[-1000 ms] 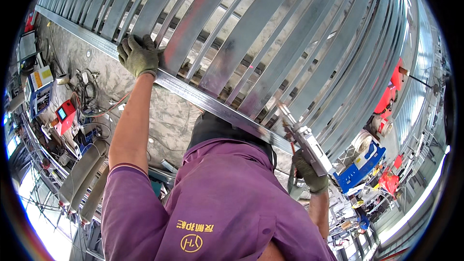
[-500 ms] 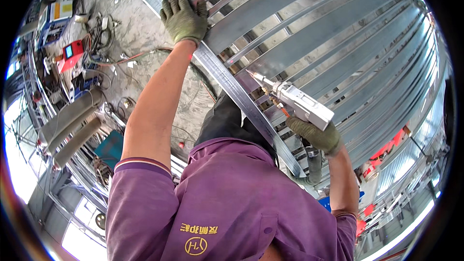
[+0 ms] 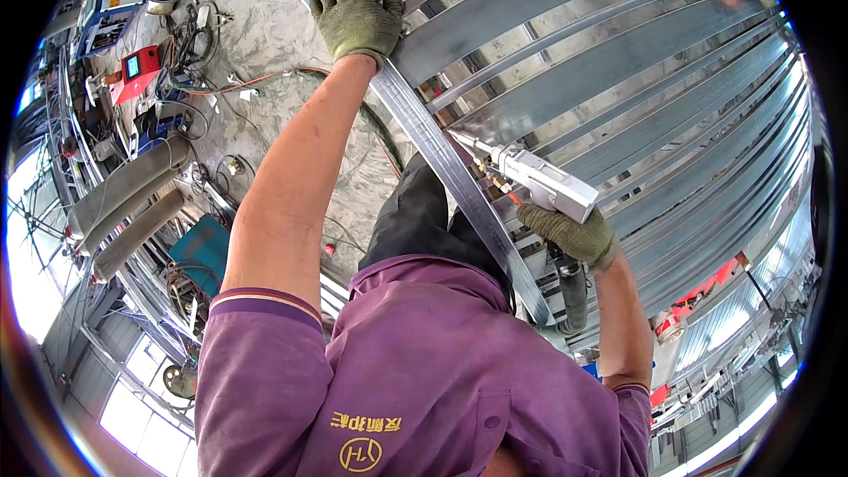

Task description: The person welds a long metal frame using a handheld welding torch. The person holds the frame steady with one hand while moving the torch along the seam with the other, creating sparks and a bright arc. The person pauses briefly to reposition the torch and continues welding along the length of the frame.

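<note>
My left hand (image 3: 360, 16), in a green-grey knit glove, rests with fingers spread on the long metal edge rail (image 3: 415, 124) of a slatted steel panel. Its thumb points toward the slats. In my right hand (image 3: 570, 234), gloved alike, is a silver handheld welding gun (image 3: 548, 184) with a boxy body and a slim nozzle. The nozzle tip is close to where a wide flat slat (image 3: 565, 84) meets the rail; whether it touches cannot be made out. A dark hose (image 3: 572, 300) hangs below the right hand.
Many parallel steel slats (image 3: 654, 155) stretch away to the right. On the concrete floor (image 3: 256, 26) at left lie cables, near a red box with a screen (image 3: 135, 73) and a blue machine (image 3: 110, 13). Grey tubes (image 3: 132, 203) and a teal box (image 3: 200, 263) stand lower left.
The welding gun's nozzle has come closer to the edge rail. The panel and my left hand appear slightly farther right and higher in the picture, the hand still on the rail.
</note>
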A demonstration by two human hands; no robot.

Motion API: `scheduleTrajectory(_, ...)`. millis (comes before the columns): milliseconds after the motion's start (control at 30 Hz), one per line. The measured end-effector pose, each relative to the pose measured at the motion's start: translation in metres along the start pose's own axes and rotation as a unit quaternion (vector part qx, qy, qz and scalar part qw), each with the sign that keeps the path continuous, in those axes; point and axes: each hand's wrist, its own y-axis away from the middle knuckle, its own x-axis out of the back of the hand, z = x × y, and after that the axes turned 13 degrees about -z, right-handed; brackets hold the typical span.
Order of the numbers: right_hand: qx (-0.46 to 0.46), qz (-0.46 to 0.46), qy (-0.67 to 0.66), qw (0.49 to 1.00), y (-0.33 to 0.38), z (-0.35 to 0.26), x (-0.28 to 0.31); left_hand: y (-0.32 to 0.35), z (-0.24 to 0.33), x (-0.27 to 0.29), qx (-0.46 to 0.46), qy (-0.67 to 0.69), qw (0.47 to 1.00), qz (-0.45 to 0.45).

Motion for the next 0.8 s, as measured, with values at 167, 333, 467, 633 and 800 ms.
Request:
scheduleTrajectory(167,0.048,0.001,0.024,0.999,-0.010,0.019,0.001,-0.001,0.000,0.001,0.010,0.015,0.999,-0.041)
scheduleTrajectory(333,0.049,-0.006,0.006,0.999,-0.010,0.017,0.001,-0.001,-0.001,0.002,0.013,0.020,0.998,-0.055)
scheduleTrajectory(467,0.060,-0.016,0.037,0.997,-0.012,0.017,0.003,-0.001,0.001,0.002,0.005,0.007,1.000,-0.023)
scheduleTrajectory(633,0.073,-0.029,0.029,0.997,-0.014,0.014,0.003,0.001,0.000,0.001,0.012,0.002,1.000,-0.028)
scheduleTrajectory(800,0.074,-0.034,0.028,0.996,-0.015,0.015,0.004,-0.001,-0.001,0.003,0.029,0.018,0.995,-0.090)
